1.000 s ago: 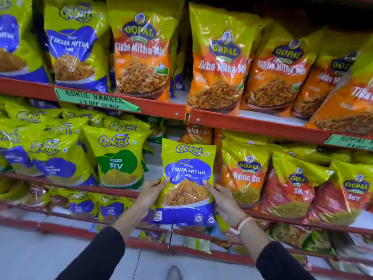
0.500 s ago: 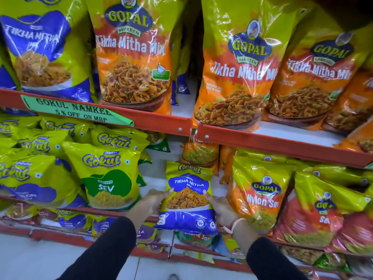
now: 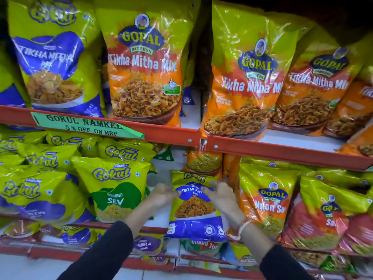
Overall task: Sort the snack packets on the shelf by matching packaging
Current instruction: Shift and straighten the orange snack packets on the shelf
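A small yellow-and-blue Gokul Tikha Mitha Mix packet stands upright on the middle shelf, in the gap between the Gokul Sev packet and the Gopal Nylon Sev packet. My left hand grips its upper left edge. My right hand grips its upper right edge, fingers curled over the front. Both hands are blurred by motion.
Above, a red shelf rail carries a green "Gokul Namkeen" label; a large Gokul Tikha Mitha bag and orange Gopal Tikha Mitha Mix bags stand on it. More Gokul packets crowd the left; red Gopal Sev packets fill the right.
The packet has gone from held out in front of the shelf to deeper into the gap on the middle shelf. My hands have slid from its sides up to its top edges.
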`<action>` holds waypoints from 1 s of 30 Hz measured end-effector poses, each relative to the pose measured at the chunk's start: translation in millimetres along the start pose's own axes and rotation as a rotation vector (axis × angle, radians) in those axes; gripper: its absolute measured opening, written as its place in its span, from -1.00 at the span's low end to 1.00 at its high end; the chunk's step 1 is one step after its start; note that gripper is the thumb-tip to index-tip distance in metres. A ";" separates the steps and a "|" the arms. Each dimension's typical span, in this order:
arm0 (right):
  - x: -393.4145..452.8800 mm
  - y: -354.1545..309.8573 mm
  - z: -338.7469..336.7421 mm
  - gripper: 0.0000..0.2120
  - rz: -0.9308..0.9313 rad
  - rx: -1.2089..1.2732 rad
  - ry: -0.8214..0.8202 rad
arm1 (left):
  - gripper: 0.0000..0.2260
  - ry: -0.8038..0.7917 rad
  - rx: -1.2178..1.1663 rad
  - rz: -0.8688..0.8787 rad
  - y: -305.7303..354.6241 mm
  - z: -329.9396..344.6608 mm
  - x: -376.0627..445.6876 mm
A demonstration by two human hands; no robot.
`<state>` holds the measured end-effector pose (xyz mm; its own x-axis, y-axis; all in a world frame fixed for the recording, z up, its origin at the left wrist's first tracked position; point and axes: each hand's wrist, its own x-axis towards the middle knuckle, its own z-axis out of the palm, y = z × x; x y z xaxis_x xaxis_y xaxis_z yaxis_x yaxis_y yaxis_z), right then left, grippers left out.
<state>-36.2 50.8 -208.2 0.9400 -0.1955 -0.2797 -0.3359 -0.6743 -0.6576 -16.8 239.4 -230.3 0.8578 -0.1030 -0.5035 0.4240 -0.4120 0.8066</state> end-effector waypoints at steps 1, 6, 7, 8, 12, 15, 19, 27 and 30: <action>-7.2 -13.6 -4.3 -0.60 -0.065 0.019 0.013 | -0.82 -0.025 0.001 0.063 7.9 -9.7 -7.6; -46.7 -92.3 -23.9 -0.83 -0.438 0.266 0.086 | -0.70 -0.111 -0.120 0.393 59.0 -73.0 -61.9; -52.4 -107.2 -28.2 -0.85 -0.511 0.320 0.105 | -0.73 -0.085 -0.154 0.480 68.3 -87.6 -73.2; -55.8 -118.8 -32.7 -0.85 -0.571 0.366 0.127 | -0.77 -0.051 -0.200 0.557 76.0 -99.6 -81.9; -53.5 -159.8 -46.7 -0.67 -0.693 0.529 0.247 | -0.82 0.264 -0.383 0.821 100.0 -146.4 -100.1; -38.5 -183.4 -55.5 -0.36 -0.695 0.561 0.267 | -0.73 0.545 -0.419 0.893 113.7 -167.1 -92.6; -14.5 -205.2 -61.2 -0.01 -0.606 0.534 0.163 | -0.46 0.537 -0.323 0.857 121.5 -176.3 -65.3; 9.2 -207.4 -54.6 -0.06 -0.614 0.549 0.057 | -0.52 0.333 -0.280 0.819 125.9 -196.8 -35.3; -0.2 -204.5 -53.2 0.10 -0.652 0.573 0.098 | -0.50 0.366 -0.293 0.884 123.3 -196.3 -42.8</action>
<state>35.5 150.9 -36.4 0.9475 0.0263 0.3188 0.3167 -0.2167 -0.9234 55.8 370.7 -48.4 0.9154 0.0412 0.4004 -0.3966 -0.0779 0.9147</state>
